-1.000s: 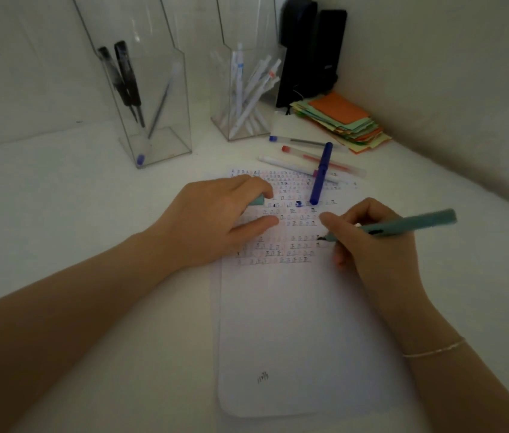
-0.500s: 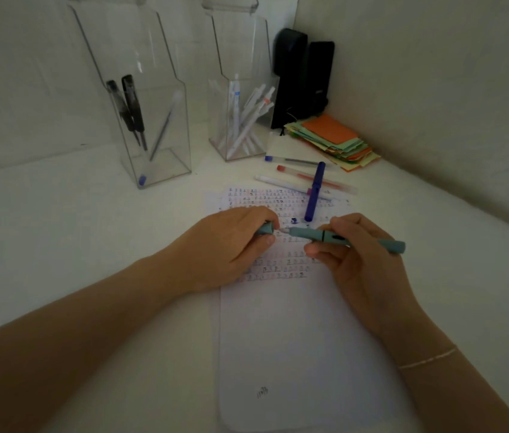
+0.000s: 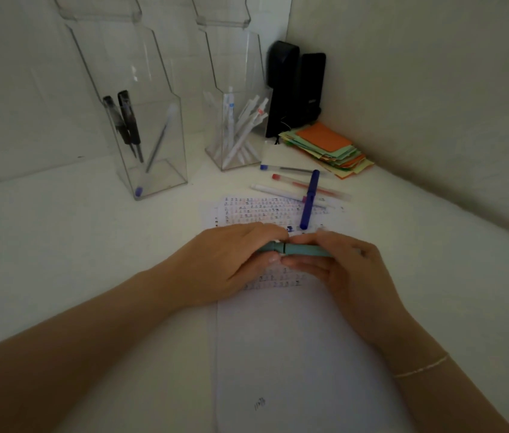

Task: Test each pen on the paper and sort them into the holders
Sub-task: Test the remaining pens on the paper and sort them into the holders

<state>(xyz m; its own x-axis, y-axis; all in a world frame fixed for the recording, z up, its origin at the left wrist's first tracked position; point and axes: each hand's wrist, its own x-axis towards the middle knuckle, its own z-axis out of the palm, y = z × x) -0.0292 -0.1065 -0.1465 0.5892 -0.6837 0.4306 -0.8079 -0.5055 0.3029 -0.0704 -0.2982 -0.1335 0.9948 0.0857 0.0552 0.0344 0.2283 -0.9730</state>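
A teal pen (image 3: 304,250) lies level between both hands above the white paper (image 3: 293,354). My right hand (image 3: 343,270) grips its barrel. My left hand (image 3: 225,264) holds the teal cap (image 3: 268,247), which meets the barrel at a dark ring. Rows of small test marks cover the paper's far part. Beyond the hands a dark blue pen (image 3: 308,200) lies across a white pen (image 3: 281,193) and a red-capped pen (image 3: 306,185); a blue-capped pen (image 3: 290,169) lies behind them. The left clear holder (image 3: 165,170) has three pens, the right clear holder (image 3: 218,151) several white ones.
A stack of coloured paper notes (image 3: 328,148), orange on top, sits in the corner to the right of the holders. Two black upright objects (image 3: 293,89) stand behind it against the wall. The wall (image 3: 434,104) runs close along the right side of the white desk (image 3: 59,245).
My right hand lifted the teal pen off the paper and turned it level. My left hand brought the cap to its tip, and the cap now sits on the pen.
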